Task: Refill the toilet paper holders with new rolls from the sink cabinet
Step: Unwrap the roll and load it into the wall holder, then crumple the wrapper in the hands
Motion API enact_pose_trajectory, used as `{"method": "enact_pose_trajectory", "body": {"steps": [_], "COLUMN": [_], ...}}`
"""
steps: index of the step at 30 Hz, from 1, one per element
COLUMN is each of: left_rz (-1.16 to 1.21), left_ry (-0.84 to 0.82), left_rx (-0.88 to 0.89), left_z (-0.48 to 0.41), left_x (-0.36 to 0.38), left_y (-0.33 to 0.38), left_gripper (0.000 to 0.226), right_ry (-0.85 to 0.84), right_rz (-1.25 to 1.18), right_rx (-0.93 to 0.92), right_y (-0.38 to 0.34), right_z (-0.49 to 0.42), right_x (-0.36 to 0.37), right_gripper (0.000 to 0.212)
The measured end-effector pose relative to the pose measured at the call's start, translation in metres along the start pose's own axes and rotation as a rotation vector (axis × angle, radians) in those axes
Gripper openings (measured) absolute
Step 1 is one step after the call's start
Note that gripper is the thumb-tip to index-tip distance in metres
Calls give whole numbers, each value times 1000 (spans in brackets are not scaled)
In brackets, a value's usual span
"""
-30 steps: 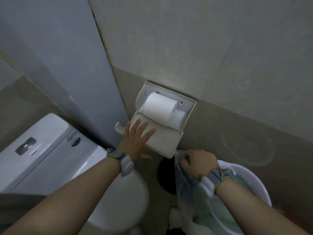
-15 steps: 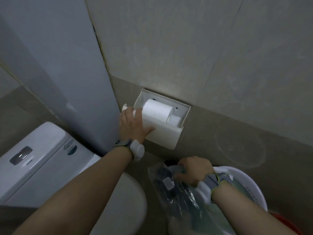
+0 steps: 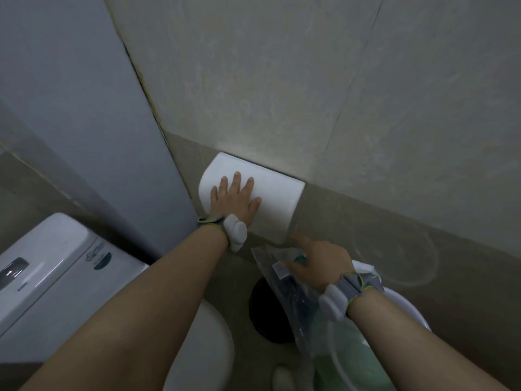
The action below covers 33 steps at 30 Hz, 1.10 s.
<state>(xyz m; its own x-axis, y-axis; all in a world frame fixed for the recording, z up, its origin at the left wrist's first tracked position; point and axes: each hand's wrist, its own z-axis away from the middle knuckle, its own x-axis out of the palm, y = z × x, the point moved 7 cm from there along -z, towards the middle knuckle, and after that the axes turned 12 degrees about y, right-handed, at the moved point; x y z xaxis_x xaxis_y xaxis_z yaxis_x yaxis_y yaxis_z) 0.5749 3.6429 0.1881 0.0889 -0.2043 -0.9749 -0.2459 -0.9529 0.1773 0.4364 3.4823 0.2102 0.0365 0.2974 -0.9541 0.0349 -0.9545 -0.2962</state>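
One holder [image 3: 270,193], two hands [image 3: 235,203].

left hand [image 3: 235,200] flat, right hand [image 3: 320,261] pointing

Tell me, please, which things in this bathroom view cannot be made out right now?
- Head view: anything inside the white plastic wall holder; its shut cover and the flat left hand hide it.
- Clear plastic bag contents: right hand and glare obscure them.
- White toilet tank: cut off by the left edge.
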Motion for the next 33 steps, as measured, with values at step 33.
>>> {"method": "enact_pose_trajectory", "body": {"steps": [33], "left_rz": [1502], "left_ry": [122], "left_rx": [-541], "left_z": [153], "left_x": [-109], "left_y": [-58], "left_gripper": [35], "right_ry": [259], "right_rz": [-354], "right_rx": [-363], "right_y": [-182], "right_z": [42], "right_x": [-58], "right_gripper": [81]}}
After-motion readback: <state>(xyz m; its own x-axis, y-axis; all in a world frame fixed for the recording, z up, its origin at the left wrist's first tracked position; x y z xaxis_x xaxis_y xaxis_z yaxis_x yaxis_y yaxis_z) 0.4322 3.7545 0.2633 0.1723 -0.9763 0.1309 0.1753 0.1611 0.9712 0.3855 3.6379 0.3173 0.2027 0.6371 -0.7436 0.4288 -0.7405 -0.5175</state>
